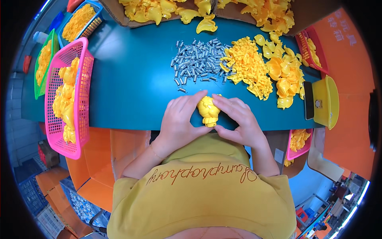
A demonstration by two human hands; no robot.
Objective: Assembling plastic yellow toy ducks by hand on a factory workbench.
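Note:
Between my two hands, just over the near edge of the teal table, is a small yellow plastic toy figure (208, 109) with a rounded top and a narrower base. My left hand (184, 113) grips its left side with thumb and fingertips. From the other side, the fingers and thumb of my right hand (238, 119) press on it. Beyond my hands lies a spread of small metal springs (201, 59). To its right is a heap of small yellow plastic pieces (250, 65), and further right a pile of larger curved yellow shells (283, 73).
A pink basket (85, 99) of yellow parts stands at the left, with green (53, 59) and blue baskets (97, 20) behind. Cardboard boxes (314, 12) of yellow shells line the back. On the right are a red basket (318, 59), a yellow bin (328, 101) and a dark phone-like slab (308, 99).

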